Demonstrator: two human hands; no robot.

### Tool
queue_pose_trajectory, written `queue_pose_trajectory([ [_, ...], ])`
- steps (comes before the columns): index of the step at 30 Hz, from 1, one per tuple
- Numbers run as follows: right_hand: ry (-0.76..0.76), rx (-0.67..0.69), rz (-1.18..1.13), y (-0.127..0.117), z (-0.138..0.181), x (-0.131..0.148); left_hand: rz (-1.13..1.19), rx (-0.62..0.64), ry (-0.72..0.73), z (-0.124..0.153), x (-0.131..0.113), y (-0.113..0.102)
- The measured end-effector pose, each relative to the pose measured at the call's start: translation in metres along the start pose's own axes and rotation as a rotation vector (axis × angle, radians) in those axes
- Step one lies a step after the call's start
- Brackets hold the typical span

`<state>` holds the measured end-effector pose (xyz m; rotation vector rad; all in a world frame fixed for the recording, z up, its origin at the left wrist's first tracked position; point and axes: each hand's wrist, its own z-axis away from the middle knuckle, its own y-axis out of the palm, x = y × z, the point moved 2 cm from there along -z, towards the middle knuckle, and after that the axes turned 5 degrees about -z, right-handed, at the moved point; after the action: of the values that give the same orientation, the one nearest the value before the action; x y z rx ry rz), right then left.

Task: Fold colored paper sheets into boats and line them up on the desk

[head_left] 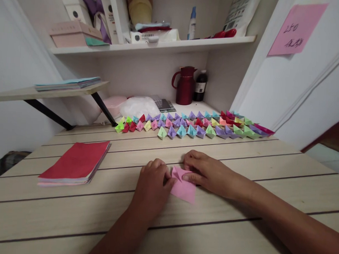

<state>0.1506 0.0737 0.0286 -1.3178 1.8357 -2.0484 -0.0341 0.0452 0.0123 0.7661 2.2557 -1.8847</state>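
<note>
So a piece of pink paper [185,191] is being held at the table [70,212], near the middle, though whether its near corner is being rested on the wood can't be told. Its left edge is being pinched by the left hand [153,186], while its upper right part is being pinched by the right hand [209,173], fingers bent on both. Guessing it's being gripped from two sides so the small folds at the far end aren't slipping open. Further back, a bunch of folded paper shapes [182,131] in all sorts of colours is being kept in rows, probably so nothing's being crushed by the arms. Off to the left, a paper stack [78,160] topped by a red sheet is being kept handy, I'd say, without the hands being blocked. Behind everything, a dark red jug [185,84] and a dark bottle [200,85] are being stored under the shelf [162,45], presumably so the paper's not being splashed.
</note>
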Motion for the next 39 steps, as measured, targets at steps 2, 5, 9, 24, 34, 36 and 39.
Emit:
queue_pose_trajectory([
  [2,0.015,-0.025,0.03,0.002,-0.002,0.001,0.004,0.001,-0.002,0.0,0.0,0.0],
  [5,0.028,-0.042,0.103,0.005,-0.003,0.003,0.014,-0.003,-0.007,0.0,0.001,0.0],
  [9,0.043,-0.061,0.186,0.004,-0.003,0.006,0.027,-0.002,-0.018,0.0,0.0,-0.001],
  [24,0.06,-0.097,0.087,0.005,-0.007,-0.009,-0.144,-0.009,0.34,0.007,-0.002,-0.006],
  [34,0.155,-0.181,0.053,-0.018,-0.004,-0.022,-0.363,0.154,0.393,0.004,-0.001,0.009],
  [36,0.139,-0.127,0.04,-0.018,-0.003,-0.02,-0.371,0.171,0.392,0.004,-0.002,0.009],
  [39,0.089,-0.024,0.051,-0.016,-0.001,-0.018,-0.369,0.191,0.376,0.004,-0.002,0.008],
])
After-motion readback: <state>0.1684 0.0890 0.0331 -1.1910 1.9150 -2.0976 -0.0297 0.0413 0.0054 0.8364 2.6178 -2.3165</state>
